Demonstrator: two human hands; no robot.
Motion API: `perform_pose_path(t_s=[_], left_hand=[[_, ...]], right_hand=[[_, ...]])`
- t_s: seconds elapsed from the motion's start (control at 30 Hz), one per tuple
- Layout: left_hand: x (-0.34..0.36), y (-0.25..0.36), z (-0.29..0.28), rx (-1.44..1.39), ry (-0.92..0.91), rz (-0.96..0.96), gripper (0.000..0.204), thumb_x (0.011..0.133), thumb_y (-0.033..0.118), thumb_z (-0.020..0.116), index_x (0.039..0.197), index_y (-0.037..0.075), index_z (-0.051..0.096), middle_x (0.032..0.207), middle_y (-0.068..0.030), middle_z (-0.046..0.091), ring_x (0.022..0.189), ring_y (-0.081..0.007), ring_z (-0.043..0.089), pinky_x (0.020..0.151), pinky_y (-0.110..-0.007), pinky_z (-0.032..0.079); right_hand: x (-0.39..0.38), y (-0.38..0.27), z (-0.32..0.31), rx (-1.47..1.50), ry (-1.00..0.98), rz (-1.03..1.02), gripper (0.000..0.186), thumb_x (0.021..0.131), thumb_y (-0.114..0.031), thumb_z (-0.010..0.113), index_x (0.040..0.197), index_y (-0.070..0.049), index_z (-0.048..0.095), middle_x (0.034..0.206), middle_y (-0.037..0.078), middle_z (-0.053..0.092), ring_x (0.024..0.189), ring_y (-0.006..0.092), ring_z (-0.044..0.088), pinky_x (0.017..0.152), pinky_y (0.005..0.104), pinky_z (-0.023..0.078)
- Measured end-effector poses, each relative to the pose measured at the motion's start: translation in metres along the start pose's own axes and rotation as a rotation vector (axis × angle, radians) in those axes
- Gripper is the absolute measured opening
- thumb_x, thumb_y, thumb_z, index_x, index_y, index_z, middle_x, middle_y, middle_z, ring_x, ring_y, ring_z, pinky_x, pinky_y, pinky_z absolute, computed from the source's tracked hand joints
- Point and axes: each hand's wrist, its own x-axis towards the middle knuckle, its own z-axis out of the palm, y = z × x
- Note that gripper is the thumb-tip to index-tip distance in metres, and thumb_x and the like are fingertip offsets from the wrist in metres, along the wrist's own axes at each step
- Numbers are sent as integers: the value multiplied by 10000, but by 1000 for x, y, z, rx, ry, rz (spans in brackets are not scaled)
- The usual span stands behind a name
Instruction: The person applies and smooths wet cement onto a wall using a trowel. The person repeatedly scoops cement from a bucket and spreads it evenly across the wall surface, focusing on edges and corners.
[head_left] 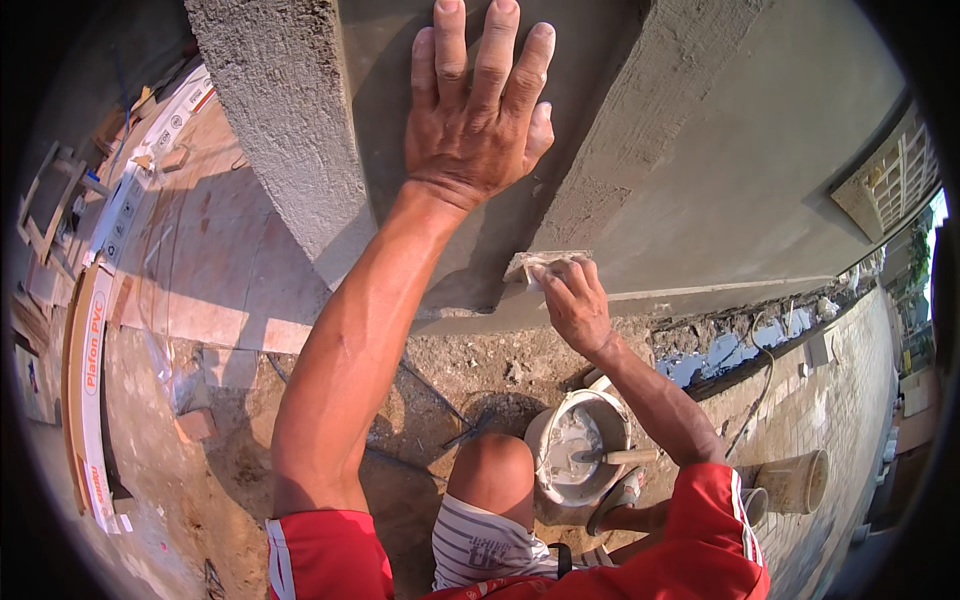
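My left hand [480, 115] rests high on the smooth grey plaster of the column [390, 250], fingers stretched and slightly apart, between two rough, lighter vertical plaster strips. Lower and to the right, my right hand [572, 300] grips a small plaster-smeared trowel [520, 265] against the foot of the column, at the corner beside a wide grey plastered wall [740, 180]. Below it, a bucket [537, 450] holds watery grey stuff and a tool with a wooden handle [628, 456].
Two more buckets [795, 480] stand at the lower right. Long boxes [90, 400], scrap wood and pinkish boards [200, 250] lie at the left. The ground has rubble, bars and a hose [762, 395]. A paved path [840, 390] runs along the right, below a grille [890, 175].
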Motion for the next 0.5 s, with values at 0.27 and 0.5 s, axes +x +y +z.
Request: perform_pose_path(t_s=[0.27, 0.5], left_hand=[[3, -2, -6, 55, -102, -22, 527, 939, 316, 393, 1405, 88, 486, 1519, -189, 346, 1425, -455, 256, 1146, -568, 236], [4, -6, -5, 40, -46, 8, 540, 910, 323, 438, 1394, 89, 487, 1523, -190, 328, 1433, -457, 224, 1137, -579, 241]], right_hand=[[66, -4, -101, -30, 182, -45, 447, 823, 46, 636, 1244, -97, 588, 1071, 118, 588, 965, 310, 548, 844, 431, 467], [104, 10, -100, -113, 271, -66, 387, 864, 15, 634, 1230, -108, 603, 1056, 89, 583, 952, 286, 540, 813, 401, 465]])
